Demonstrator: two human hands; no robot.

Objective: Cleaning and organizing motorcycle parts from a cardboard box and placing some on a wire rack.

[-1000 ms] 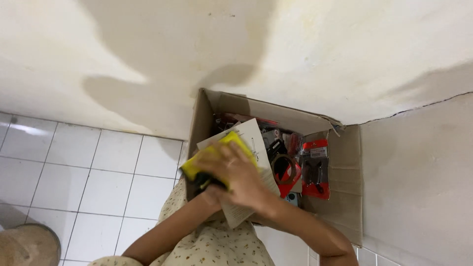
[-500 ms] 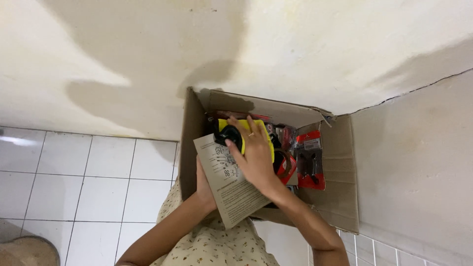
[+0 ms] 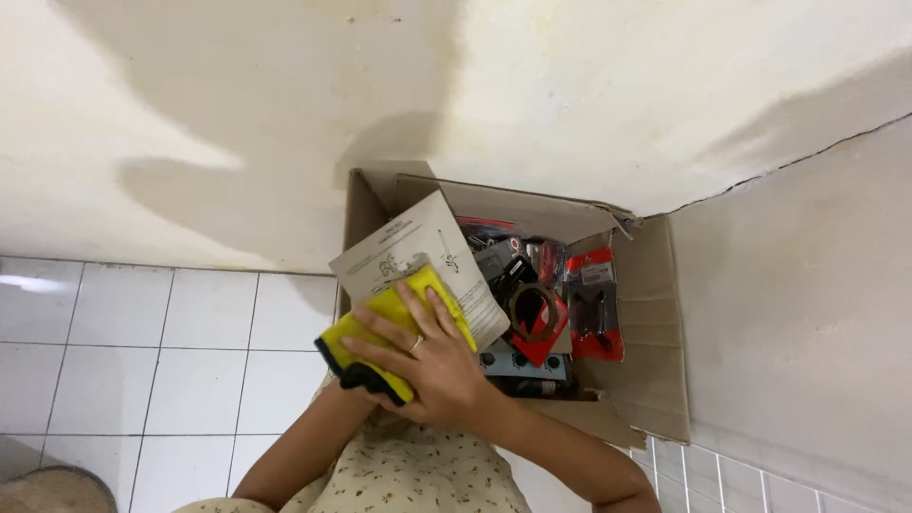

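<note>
Head view: yellow pad is pressed flat under right hand over box, leaflet pinned behind; left hand's grip hidden.

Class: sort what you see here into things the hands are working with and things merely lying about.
In hand: right hand; yellow cloth; printed paper sheet; left hand hidden beneath.

Lying about: cardboard box; red packaged parts; white floor tiles.

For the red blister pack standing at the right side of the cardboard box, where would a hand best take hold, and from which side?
Probably by its upper edge, coming from above. The red blister-pack card stands against the open brown cardboard box, its top edge free near the wall, while its lower end sits among other packaged parts. A thumb-and-finger pinch across the thin flat card suits it; the bulged plastic middle gives a poorer grip.
</note>
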